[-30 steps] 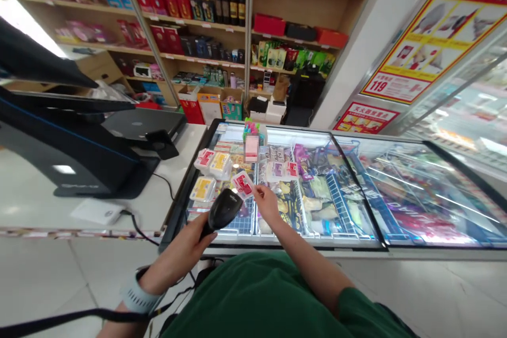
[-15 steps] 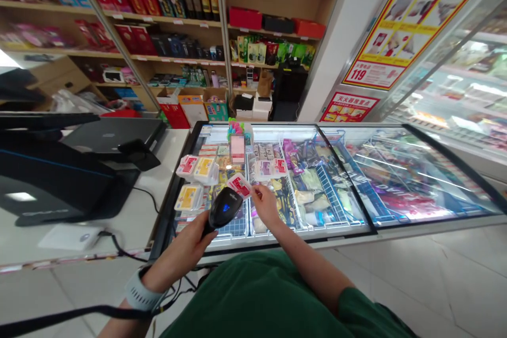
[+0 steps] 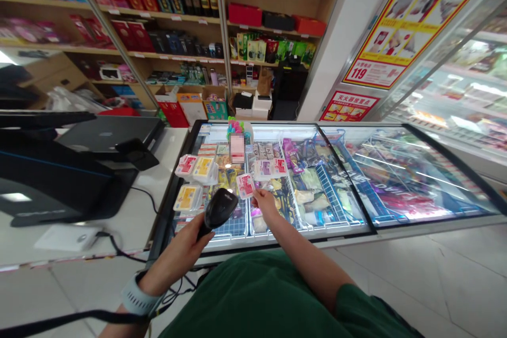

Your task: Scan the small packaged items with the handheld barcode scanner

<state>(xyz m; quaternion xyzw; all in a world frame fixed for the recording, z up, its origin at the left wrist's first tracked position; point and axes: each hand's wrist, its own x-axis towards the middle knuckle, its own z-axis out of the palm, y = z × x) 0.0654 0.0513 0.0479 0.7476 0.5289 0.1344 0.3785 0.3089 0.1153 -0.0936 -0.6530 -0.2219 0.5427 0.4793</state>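
My left hand (image 3: 194,237) is wrapped round the handle of a black barcode scanner (image 3: 222,208), whose head is above the freezer's glass lid. A red-and-white labelled pack (image 3: 245,186) is pinched at its lower right corner by my right hand (image 3: 264,203), just right of the scanner head. On the glass at the left lie packs with red (image 3: 187,165) and yellow labels (image 3: 204,167), and another yellow-labelled pack (image 3: 187,197) nearer me. Purple-labelled (image 3: 263,168) and red-labelled packs (image 3: 279,167) lie behind my right hand.
The chest freezer (image 3: 348,235) spans the front. A counter at the left bears a black terminal (image 3: 51,174) and a white box (image 3: 69,237) with a cable. Colourful items (image 3: 235,127) stand at the freezer's back edge, before stocked shelves.
The held pack has turned more upright and shifted slightly right, away from the scanner. The scanner has moved slightly left with my left hand, and the blue light on its head no longer shows.
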